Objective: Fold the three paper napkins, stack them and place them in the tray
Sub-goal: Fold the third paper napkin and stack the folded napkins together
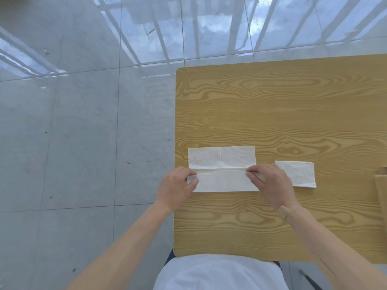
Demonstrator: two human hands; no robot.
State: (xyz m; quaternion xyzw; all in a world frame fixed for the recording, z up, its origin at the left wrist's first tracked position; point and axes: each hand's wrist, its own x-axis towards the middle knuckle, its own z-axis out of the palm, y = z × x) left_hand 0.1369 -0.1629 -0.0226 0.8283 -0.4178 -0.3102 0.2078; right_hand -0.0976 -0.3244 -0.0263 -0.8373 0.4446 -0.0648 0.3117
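Note:
A white paper napkin (222,162) lies near the left edge of the wooden table (272,105), its near half turned up and over towards the middle crease. My left hand (178,189) pinches the folded flap at its left end. My right hand (270,185) pinches the same flap at its right end. To the right lies a small folded stack of white napkins (301,173), flat on the table and apart from my hands. A brown tray (382,185) shows only as a sliver at the right border.
The table's left edge runs close beside the napkin, with glossy grey floor tiles (83,132) beyond it. The table's far half holds nothing visible. My white shirt (219,273) fills the bottom of the view.

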